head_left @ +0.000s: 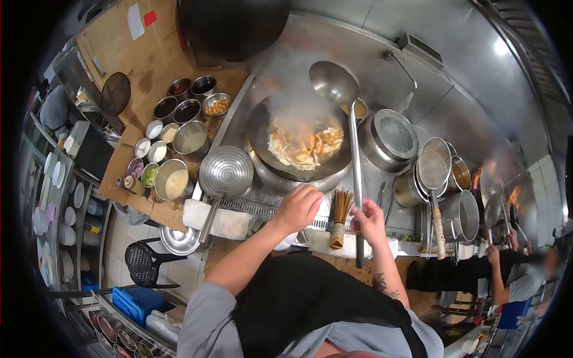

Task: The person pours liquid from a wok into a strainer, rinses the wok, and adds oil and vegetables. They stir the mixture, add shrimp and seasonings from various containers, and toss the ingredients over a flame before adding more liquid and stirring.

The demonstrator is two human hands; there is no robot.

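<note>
A wok (256,128) sits on the stove in front of me, with steaming pale and orange-brown food (307,143) in it. My left hand (298,209) is at the wok's near rim with its fingers curled closed; what they grip, if anything, is hidden. In my right hand (371,222) is the long handle of a ladle (334,82), whose large round bowl is raised over the far right of the wok. Between my hands lies a bamboo wok brush (341,218), bristles pointing away from me.
Left of the wok are a perforated skimmer (227,172) and several seasoning pots (191,138). A lidded pot (394,138), a wooden-handled strainer (434,164) and more pots stand right. Further right, a co-worker (525,280) works near flames (492,170).
</note>
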